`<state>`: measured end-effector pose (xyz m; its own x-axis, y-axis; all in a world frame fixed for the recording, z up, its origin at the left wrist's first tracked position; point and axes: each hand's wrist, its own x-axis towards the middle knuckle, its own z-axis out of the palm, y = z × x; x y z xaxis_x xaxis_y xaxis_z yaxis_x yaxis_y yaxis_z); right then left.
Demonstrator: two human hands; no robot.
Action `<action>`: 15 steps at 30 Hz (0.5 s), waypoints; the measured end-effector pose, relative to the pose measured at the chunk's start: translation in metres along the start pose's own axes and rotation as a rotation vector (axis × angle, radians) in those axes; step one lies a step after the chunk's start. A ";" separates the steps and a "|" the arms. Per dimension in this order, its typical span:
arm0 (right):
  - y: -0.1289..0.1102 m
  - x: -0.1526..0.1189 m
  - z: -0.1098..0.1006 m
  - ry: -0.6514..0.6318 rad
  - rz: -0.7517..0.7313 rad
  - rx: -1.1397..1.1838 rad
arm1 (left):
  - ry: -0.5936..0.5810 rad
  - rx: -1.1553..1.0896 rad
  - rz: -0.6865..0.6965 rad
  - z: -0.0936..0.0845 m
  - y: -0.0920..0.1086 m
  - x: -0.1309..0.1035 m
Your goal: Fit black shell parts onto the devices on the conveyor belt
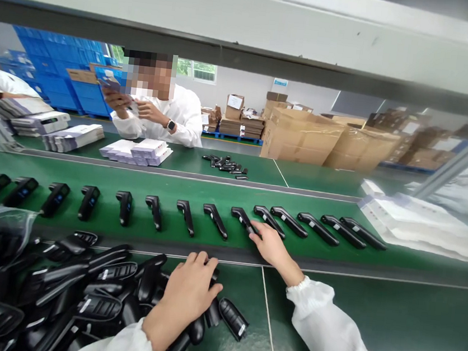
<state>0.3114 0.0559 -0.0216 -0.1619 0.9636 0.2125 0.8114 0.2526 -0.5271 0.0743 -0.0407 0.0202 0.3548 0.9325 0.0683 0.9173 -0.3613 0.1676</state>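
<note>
Currently, my right hand (271, 246) grips a black angled plastic device (239, 215); my left hand (190, 283) covers black plastic shells (101, 304), grip unclear.

Bright, even light filled the scene, with daylight showing through the far windows (197, 70). A soft sheen lay on the near green tabletop (418, 343), and thin white highlights streaked the glossy black shells (96, 303) at the near left. The left hand (192, 283) and right hand (272, 244) came out fairly sharp. Toward the right, the white boxes (431, 223) and far cartons (419, 143) were stretched and smeared; the far right corner fell into dark vignetting. Mosaic blocks masked a person's head (149, 74).
</note>
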 end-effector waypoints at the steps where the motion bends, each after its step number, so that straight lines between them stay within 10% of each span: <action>1: 0.004 0.002 0.006 -0.008 0.014 -0.068 | -0.010 0.046 -0.002 0.002 0.002 -0.002; 11: 0.014 0.014 0.023 0.104 0.063 -0.371 | 0.027 -0.028 -0.064 -0.015 -0.004 0.013; 15: -0.007 0.006 0.007 0.233 -0.035 -0.103 | 0.158 -0.303 0.153 -0.025 -0.028 0.017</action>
<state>0.3008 0.0607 -0.0218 -0.0673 0.9054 0.4192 0.8622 0.2642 -0.4322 0.0505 -0.0147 0.0409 0.4291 0.8643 0.2623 0.7525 -0.5027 0.4254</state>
